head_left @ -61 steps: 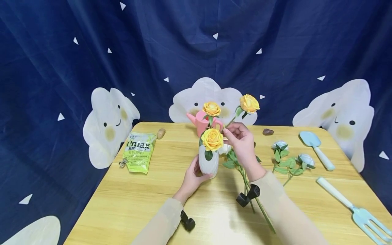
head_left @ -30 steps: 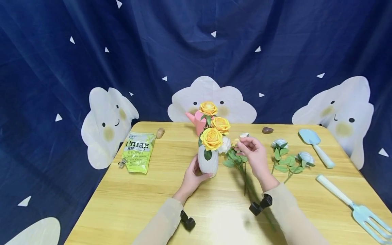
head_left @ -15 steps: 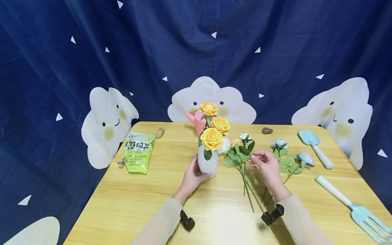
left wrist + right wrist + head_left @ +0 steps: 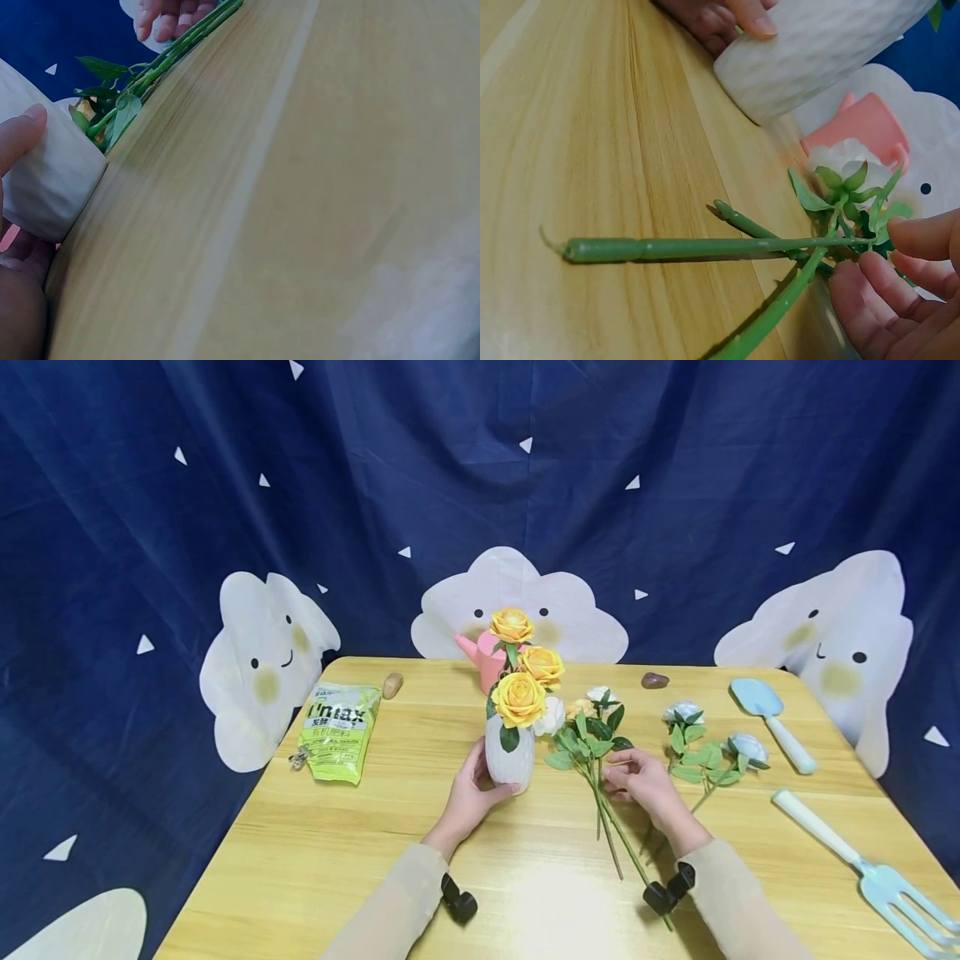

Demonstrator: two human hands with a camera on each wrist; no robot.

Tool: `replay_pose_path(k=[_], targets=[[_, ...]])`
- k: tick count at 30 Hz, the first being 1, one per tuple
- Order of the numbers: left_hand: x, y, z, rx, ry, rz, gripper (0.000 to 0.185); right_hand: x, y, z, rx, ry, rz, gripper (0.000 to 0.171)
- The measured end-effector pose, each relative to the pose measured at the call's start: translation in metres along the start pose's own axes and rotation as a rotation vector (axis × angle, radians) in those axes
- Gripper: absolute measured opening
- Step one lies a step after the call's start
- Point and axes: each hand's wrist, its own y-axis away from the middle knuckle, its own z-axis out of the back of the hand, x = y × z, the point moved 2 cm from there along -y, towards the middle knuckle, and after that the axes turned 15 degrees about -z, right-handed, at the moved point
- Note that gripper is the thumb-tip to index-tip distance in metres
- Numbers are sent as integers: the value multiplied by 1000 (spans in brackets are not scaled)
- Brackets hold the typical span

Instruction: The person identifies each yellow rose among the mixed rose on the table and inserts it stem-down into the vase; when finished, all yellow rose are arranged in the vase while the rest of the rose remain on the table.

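My left hand [image 4: 471, 793] grips the lower part of a white textured vase [image 4: 510, 756], thumb across its near side. Three yellow roses [image 4: 519, 700] stand in the vase. To its right lie artificial flowers with crossing green stems [image 4: 603, 802]: a white rose [image 4: 550, 717], a pale yellow bloom [image 4: 579, 709] and a smaller white one [image 4: 601, 695]. My right hand [image 4: 643, 783] is low beside these stems. In the right wrist view its thumb [image 4: 922, 238] and fingers are parted, right at the upper stems, without closing on one.
A pink watering can [image 4: 489, 667] stands behind the vase. On the left lies a green fertilizer bag [image 4: 339, 735] near a tan stone [image 4: 392, 686]. To the right are pale blue roses [image 4: 748, 748], a dark stone [image 4: 655, 681], a blue shovel [image 4: 772, 722] and a blue fork [image 4: 862, 868].
My right hand put a third yellow rose into the vase, let go, then came right and down to the lying stems. My left hand has kept its grip on the vase.
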Motion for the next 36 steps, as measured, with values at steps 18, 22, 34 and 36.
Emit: replay_pose_path(k=[18,22,34,36], targets=[[-1,2,-1,-2,-20,-7,85,9,-12,-19,-91,189,-13,28],[-1,1,-1,0,-27,-1,85,8,-15,-22,-105,202,-31,27],[-2,1,-1,2,-26,-18,84,5,-18,-18,-74,93,-53,31],[-2,1,0,3,-27,-16,84,5,-17,-15,-55,32,-46,34]])
